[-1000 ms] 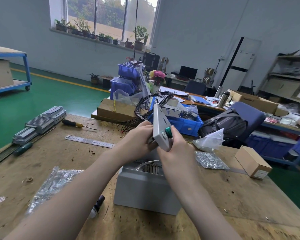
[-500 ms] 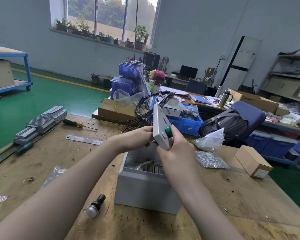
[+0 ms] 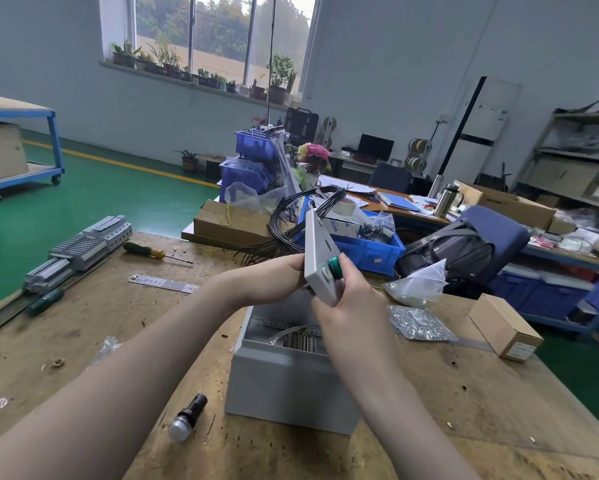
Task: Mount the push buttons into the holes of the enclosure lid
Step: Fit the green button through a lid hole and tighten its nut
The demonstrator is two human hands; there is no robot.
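Note:
I hold the grey enclosure lid (image 3: 320, 251) upright on edge above the open grey enclosure box (image 3: 287, 375). A green push button (image 3: 335, 265) sits in a hole near the lid's lower end; another round hole higher up is bare. My right hand (image 3: 351, 299) grips the lid's lower end, thumb beside the green button. My left hand (image 3: 277, 277) reaches behind the lid, its fingers curled at the button's rear; what they pinch is hidden. A black push button with a clear cap (image 3: 187, 417) lies on the wooden bench in front of the box.
A steel ruler (image 3: 163, 284), two screwdrivers (image 3: 154, 252), terminal rails (image 3: 76, 251) lie left. Bags of hardware (image 3: 419, 322) and a small carton (image 3: 504, 327) lie right. A blue bin (image 3: 370, 249) and black wires (image 3: 291, 230) sit behind the lid.
My arms have shifted slightly up and back, uncovering the loose black push button on the bench. The lid stays held the same way, with the left fingers working behind it.

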